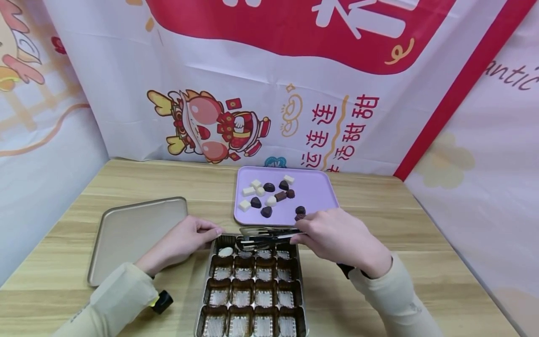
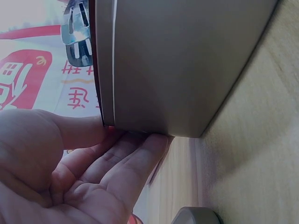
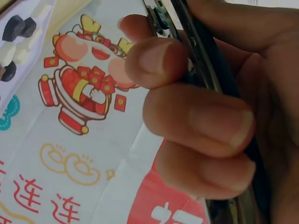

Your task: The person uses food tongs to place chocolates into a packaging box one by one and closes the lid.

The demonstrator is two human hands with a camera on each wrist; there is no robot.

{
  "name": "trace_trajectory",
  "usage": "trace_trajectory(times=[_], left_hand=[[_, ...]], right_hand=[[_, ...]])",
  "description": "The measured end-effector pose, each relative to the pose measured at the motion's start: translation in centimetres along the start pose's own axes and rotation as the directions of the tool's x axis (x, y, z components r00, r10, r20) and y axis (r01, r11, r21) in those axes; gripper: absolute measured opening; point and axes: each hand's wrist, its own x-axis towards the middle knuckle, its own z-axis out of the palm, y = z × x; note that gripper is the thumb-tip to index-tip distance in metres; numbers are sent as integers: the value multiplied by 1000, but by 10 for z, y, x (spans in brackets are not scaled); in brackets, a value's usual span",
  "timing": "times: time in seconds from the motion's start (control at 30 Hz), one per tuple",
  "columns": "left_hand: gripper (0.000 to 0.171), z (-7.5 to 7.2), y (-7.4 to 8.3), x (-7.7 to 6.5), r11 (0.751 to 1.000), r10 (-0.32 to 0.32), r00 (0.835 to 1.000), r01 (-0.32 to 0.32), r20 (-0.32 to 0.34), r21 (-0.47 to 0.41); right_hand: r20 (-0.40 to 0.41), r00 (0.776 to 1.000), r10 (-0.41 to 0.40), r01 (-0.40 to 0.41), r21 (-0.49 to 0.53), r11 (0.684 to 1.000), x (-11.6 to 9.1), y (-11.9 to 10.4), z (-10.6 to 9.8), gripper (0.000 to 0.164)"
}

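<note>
While the right grip [image 1: 337, 236] curls round the tongs [image 1: 269, 239], their tips reach to its left over the back row of the divided tray [image 1: 264, 298]; whether a piece sits between them I cannot tell. The left grip [image 1: 183, 241] touches that tray's far left corner, though whether it pinches the rim is unclear. A white piece [image 1: 225, 252] lies in the back cell nearest the left grip, so the step in hand looks like filling cells. The next move seems to call for low tips, kept off the dividers. Beyond the grips, chocolates [image 1: 280, 196] crowd a lilac tray [image 1: 316, 187], whose near right corner the right grip partly hides. Left of the left grip, a beige tray [image 1: 134, 234] lies on the tabletop [image 1: 337, 309].
</note>
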Motion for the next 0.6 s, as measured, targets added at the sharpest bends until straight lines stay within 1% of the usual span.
trace_trajectory(times=[0.17,0.23,0.47,0.6], left_hand=[[25,0,1,-1,1000,4,1000,-4,1,-4],[25,0,1,-1,1000,6,1000,-6,4,-8],[25,0,1,0,1000,-3,1000,3,5,-13],[26,0,0,0,1000,-1,1000,1,5,-19]], right_hand=[[8,1000,-2,3,-57,998,2,-5,5,35],[14,1000,-1,2,-63,998,2,-6,6,35],[26,1000,-9,10,-45,999,3,-6,8,38],[42,999,6,-5,-8,1000,2,-5,4,35]])
